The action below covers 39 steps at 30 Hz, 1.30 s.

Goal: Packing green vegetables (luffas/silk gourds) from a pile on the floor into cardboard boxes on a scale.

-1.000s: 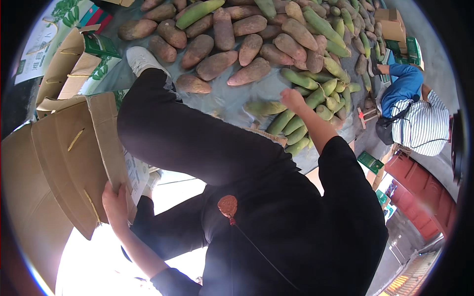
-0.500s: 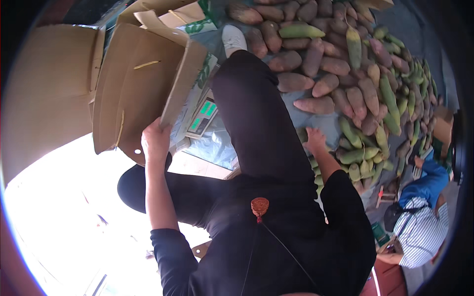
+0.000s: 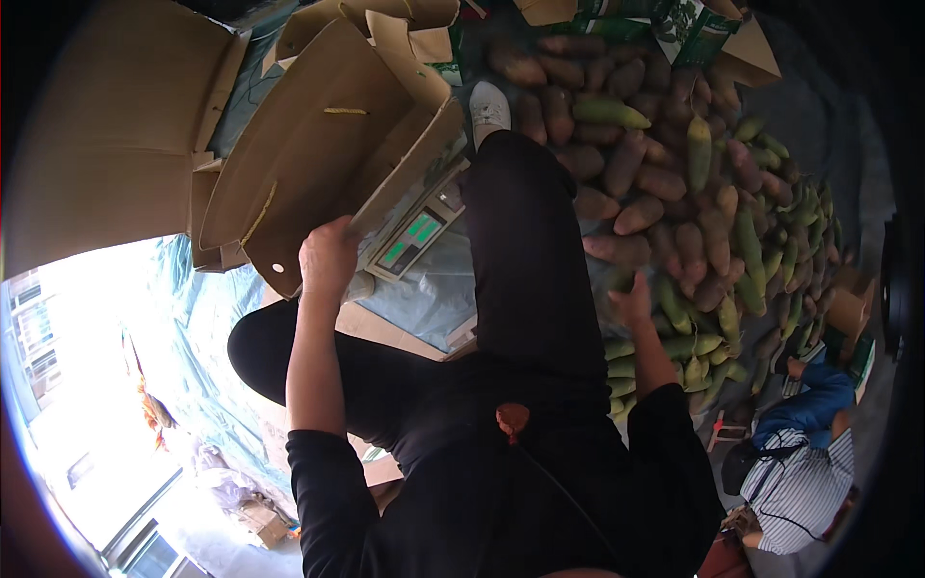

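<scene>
My left hand is closed on the near edge of an open brown cardboard box with yellow cord handles. The box is tilted on or against a digital scale with a lit green display; their contact is partly hidden. No contents show in the visible part of the box. My right hand, slightly blurred, is at the near left edge of a vegetable heap. Its thumb and fingers curl round what looks like a dark green radish, partly hidden. Several green radishes lie beside it.
Reddish-brown root vegetables and more green ones are heaped ahead and right. Cardboard boxes stand at left, green-printed ones at the far side. A person in a striped shirt works at lower right. Clear plastic sheeting lies between my legs.
The whole view has shifted, showing more of the far boxes. My right hand has drawn back a little and now seems to hold a radish. My left hand stays on the box edge.
</scene>
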Tool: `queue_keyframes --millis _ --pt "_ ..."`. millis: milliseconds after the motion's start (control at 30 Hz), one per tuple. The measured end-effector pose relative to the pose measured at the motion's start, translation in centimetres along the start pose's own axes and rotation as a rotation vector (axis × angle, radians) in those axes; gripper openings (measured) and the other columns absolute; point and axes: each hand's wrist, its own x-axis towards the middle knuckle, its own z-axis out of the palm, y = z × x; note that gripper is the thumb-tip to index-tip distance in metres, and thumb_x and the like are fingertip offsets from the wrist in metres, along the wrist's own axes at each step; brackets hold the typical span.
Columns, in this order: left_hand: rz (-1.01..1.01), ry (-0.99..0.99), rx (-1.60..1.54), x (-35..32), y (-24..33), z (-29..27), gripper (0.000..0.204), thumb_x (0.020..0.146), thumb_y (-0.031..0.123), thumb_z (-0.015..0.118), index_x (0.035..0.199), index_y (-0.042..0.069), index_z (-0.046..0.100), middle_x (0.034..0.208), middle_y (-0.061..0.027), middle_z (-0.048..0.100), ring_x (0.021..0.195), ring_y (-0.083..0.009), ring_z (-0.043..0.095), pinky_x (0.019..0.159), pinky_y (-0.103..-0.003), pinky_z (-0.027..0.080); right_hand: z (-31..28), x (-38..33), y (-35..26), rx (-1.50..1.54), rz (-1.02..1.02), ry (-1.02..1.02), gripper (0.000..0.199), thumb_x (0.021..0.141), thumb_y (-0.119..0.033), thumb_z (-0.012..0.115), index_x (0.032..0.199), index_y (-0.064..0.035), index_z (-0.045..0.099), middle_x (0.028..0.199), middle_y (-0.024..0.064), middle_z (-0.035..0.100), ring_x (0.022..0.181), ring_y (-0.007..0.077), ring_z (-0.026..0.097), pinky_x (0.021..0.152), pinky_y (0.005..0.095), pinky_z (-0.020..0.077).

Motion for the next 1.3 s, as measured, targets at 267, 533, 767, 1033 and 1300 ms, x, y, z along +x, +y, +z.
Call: queue_keyframes --millis 267,533,767,1033,1300 --pt "-0.023 0.01 0.067 -0.3 -0.9 0.4 0.015 0.078 0.016 0.06 0.092 0.012 0.066 0.08 -0.0161 0.065 0.079 -0.0363 0.063 0.07 -0.046 0.051 -10.0 5.1 -21.9 0.484 -0.281 0.125 0.056 0.072 0.002 0.071 0.122 -0.0008 0.045 0.113 0.0077 0.056 0.102 0.0172 0.055 0.088 0.0299 0.0458" --pt "-0.009 0.022 0.041 -0.2 -1.6 0.9 0.014 0.079 0.015 0.059 0.091 0.012 0.066 0.08 -0.0154 0.065 0.08 -0.0352 0.063 0.07 -0.045 0.051 -10.5 2.6 -45.1 0.707 -1.038 -0.073 0.057 0.07 0.001 0.074 0.121 -0.0016 0.049 0.109 0.0071 0.059 0.1 0.0182 0.06 0.089 0.0322 0.0481" --pt "0.021 -0.019 0.105 -0.2 -0.9 0.5 0.012 0.08 0.019 0.06 0.089 0.011 0.063 0.08 -0.0154 0.065 0.08 -0.0353 0.064 0.069 -0.045 0.051 3.7 1.0 -54.6 0.274 -1.283 -0.286 0.06 0.061 -0.019 0.079 0.115 -0.008 0.055 0.111 0.014 0.059 0.105 0.0325 0.054 0.086 0.0413 0.0464" --pt "0.108 -0.059 0.21 0.1 -2.3 1.4 0.029 0.09 0.028 0.049 0.081 0.005 0.065 0.072 -0.0193 0.064 0.071 -0.0369 0.064 0.063 -0.048 0.051 20.0 0.6 -52.2 -0.535 -1.022 -0.573 0.03 0.077 -0.017 0.058 0.107 -0.0156 0.061 0.108 0.0062 0.063 0.105 0.0245 0.057 0.082 0.0472 0.0443" --pt "0.108 0.022 0.059 0.4 -3.1 1.9 0.022 0.08 0.021 0.061 0.096 0.006 0.062 0.086 -0.0205 0.065 0.085 -0.039 0.062 0.072 -0.048 0.049 13.2 0.3 -52.4 -0.138 -1.064 -0.631 0.054 0.07 -0.032 0.074 0.118 -0.0105 0.058 0.109 0.0086 0.065 0.102 0.0297 0.06 0.084 0.0425 0.0478"
